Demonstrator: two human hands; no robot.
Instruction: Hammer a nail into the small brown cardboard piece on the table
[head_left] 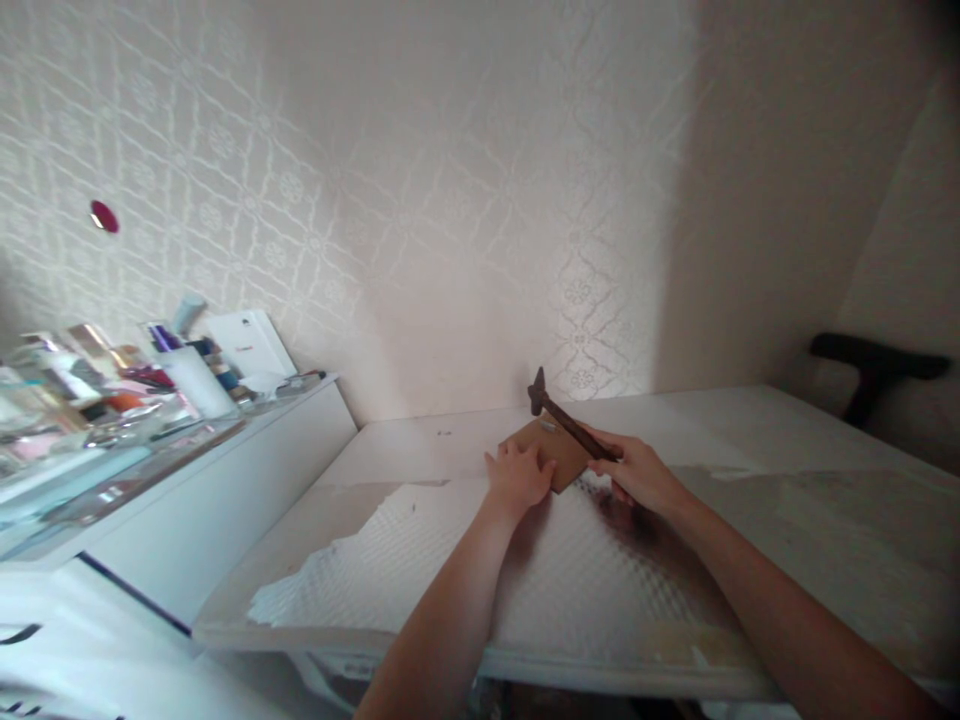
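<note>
My right hand [632,470] is wrapped round the handle of a dark brown hammer [574,428], whose head is raised up and to the left. Below the hammer head lies a flat brown board [559,460], with a small shiny metallic piece [549,426] near its far edge. Fingers spread, my left hand [521,472] rests flat on the board's left part. Under the board is a white textured sheet [420,530] with a ragged left edge. Whether the hammer touches the metallic piece is hard to tell.
A white table [420,437] stands against the patterned wall. To the left, a white cabinet [225,490] carries bottles, tubes and a white box [251,345]. A black armrest-like part [874,355] stands beyond the table's right side.
</note>
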